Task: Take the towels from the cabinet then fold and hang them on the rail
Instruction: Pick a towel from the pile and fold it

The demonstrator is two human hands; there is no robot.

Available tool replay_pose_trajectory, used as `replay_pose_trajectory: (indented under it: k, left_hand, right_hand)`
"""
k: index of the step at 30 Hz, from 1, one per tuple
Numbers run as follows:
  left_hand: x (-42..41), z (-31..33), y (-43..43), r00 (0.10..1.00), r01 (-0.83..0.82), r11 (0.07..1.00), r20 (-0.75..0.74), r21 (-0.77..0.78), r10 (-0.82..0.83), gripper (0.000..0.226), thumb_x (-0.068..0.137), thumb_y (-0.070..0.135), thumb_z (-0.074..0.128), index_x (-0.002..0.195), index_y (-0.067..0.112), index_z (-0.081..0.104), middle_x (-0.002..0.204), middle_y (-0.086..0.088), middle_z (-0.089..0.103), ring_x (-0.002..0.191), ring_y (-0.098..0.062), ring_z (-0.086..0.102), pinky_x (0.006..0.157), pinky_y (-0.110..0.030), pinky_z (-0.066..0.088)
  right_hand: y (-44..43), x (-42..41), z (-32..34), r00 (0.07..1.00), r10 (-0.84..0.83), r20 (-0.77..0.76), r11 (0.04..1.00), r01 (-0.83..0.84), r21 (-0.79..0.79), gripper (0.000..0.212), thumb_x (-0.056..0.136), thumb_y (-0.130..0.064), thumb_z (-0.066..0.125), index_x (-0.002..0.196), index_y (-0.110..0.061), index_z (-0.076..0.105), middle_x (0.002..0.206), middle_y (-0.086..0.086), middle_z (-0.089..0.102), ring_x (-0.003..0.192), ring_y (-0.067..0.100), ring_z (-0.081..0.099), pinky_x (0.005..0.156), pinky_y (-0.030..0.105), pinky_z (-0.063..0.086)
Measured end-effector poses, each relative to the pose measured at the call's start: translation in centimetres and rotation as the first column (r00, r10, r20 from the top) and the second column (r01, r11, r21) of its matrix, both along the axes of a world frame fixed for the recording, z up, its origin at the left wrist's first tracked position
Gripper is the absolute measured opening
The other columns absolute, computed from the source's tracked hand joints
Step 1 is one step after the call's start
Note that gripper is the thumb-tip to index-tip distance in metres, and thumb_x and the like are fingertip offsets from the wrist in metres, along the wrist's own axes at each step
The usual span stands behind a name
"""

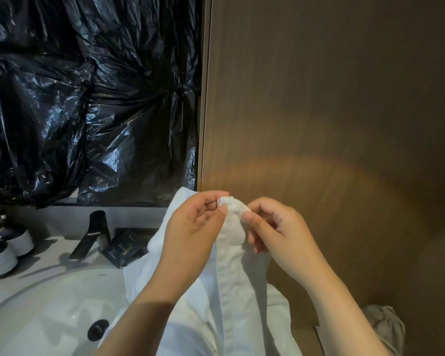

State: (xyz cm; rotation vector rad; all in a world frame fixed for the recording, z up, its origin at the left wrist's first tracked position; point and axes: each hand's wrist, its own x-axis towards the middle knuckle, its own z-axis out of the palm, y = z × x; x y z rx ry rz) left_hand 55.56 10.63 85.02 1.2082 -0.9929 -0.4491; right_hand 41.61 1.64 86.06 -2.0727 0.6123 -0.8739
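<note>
Right side: brown wood-grain wall panel (332, 98). Left side: crinkled black plastic sheeting (88, 98) above a pale tabletop (57, 242) with a round white basin (49, 312). In front, over the basin's right edge: white towel (237, 291), top corner pinched by left hand (190, 240) and right hand (280, 237), close together. Behind: dark faucet (90, 237), dark packets (123, 249).

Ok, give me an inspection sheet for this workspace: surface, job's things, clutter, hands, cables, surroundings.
Surface: grey counter with a white sink set in it.
Job's things: white towel, hanging from the hands.
Clutter: black faucet, dark packets, two jars at far left.
Hands: left hand and right hand both pinch the towel's top edge.
Cables: nothing seen.
Surroundings: black plastic sheet behind the counter, wood panel at right.
</note>
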Motion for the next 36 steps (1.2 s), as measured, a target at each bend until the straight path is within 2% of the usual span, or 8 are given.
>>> replay_pose_trajectory:
  k: [7,10,16,21,24,28,33,36]
  left_hand:
    - [1.3,1.0,-0.8,0.999,0.028,1.0,0.019,-0.004,-0.028,0.019,0.092,0.009,0.061,0.104,0.021,0.069,0.093,0.006,0.074,0.089,-0.009,0.071,0.075,-0.019,0.055]
    - [1.7,1.3,-1.2,0.999,0.036,0.999,0.029,-0.009,-0.036,0.021,0.094,0.006,0.057,0.105,0.02,0.069,0.089,0.006,0.073,0.082,-0.007,0.07,0.069,-0.018,0.054]
    - [4.9,3.7,-2.2,0.999,-0.029,0.998,0.027,-0.051,0.031,0.022,0.096,0.009,0.055,0.103,0.022,0.071,0.087,0.004,0.073,0.073,-0.003,0.066,0.065,-0.018,0.054]
    - [8.4,5.8,-3.7,0.998,-0.061,0.998,0.02,-0.001,0.061,0.016,0.087,0.026,0.06,0.098,0.03,0.072,0.087,0.005,0.072,0.079,-0.011,0.065,0.075,-0.032,0.051]
    - [9.6,6.6,-4.6,0.995,-0.081,0.997,0.059,0.005,0.081,0.018,0.094,0.02,0.057,0.096,0.031,0.071,0.085,0.008,0.071,0.078,-0.011,0.065,0.075,-0.034,0.051]
    - [10.5,7.6,-5.5,0.989,-0.124,0.992,0.088,0.03,0.121,0.024,0.098,0.014,0.051,0.096,0.031,0.068,0.098,0.003,0.069,0.093,-0.018,0.066,0.086,-0.04,0.056]
    - [11.9,10.0,-6.5,0.98,-0.169,0.986,0.11,-0.004,0.168,0.022,0.097,0.015,0.053,0.098,0.029,0.07,0.102,-0.003,0.069,0.101,-0.024,0.063,0.096,-0.05,0.051]
    - [12.9,11.5,-7.0,0.973,-0.163,0.984,0.152,-0.065,0.171,0.018,0.096,0.018,0.056,0.098,0.028,0.07,0.097,-0.001,0.07,0.097,-0.022,0.063,0.089,-0.045,0.052]
  right_hand:
    - [-1.7,0.4,1.0,0.999,0.029,-0.045,0.998,-0.031,-0.049,0.022,0.096,-0.034,0.059,0.074,-0.03,0.062,0.061,-0.004,0.064,0.052,0.006,0.058,0.053,0.015,0.045]
    - [-2.2,0.2,0.9,0.991,0.026,-0.128,0.996,-0.037,-0.083,0.025,0.09,-0.051,0.055,0.072,-0.035,0.06,0.062,-0.01,0.063,0.055,0.005,0.059,0.055,0.016,0.046]
    - [-3.8,-1.0,0.8,0.971,0.013,-0.241,0.983,-0.056,-0.173,0.043,0.087,-0.062,0.047,0.065,-0.026,0.056,0.061,-0.01,0.057,0.059,0.009,0.057,0.057,0.021,0.045]
    - [-5.5,-2.5,1.8,0.991,-0.063,-0.121,0.974,0.035,-0.225,0.041,0.083,-0.054,0.058,0.059,-0.021,0.06,0.071,-0.01,0.053,0.065,0.009,0.053,0.061,0.014,0.038]
    - [-6.0,-2.5,2.6,0.999,-0.018,0.04,0.99,0.023,-0.139,0.035,0.083,-0.043,0.066,0.053,-0.028,0.06,0.085,-0.01,0.061,0.08,0.007,0.059,0.069,0.009,0.041]
    - [-5.9,-2.1,3.6,0.99,0.09,0.108,0.993,-0.082,-0.083,0.039,0.088,-0.035,0.065,0.052,-0.025,0.055,0.055,-0.008,0.052,0.052,0.003,0.048,0.055,0.009,0.038]
    - [-6.7,-3.3,6.3,0.981,0.063,0.184,0.984,-0.03,-0.175,0.043,0.088,-0.038,0.064,0.059,-0.008,0.054,0.057,0.01,0.046,0.051,0.018,0.042,0.053,0.017,0.036]
    - [-7.0,-3.9,7.9,0.988,0.039,0.147,0.973,-0.005,-0.23,0.038,0.087,-0.039,0.064,0.054,-0.021,0.056,0.054,0.0,0.047,0.051,0.012,0.045,0.053,0.015,0.038]
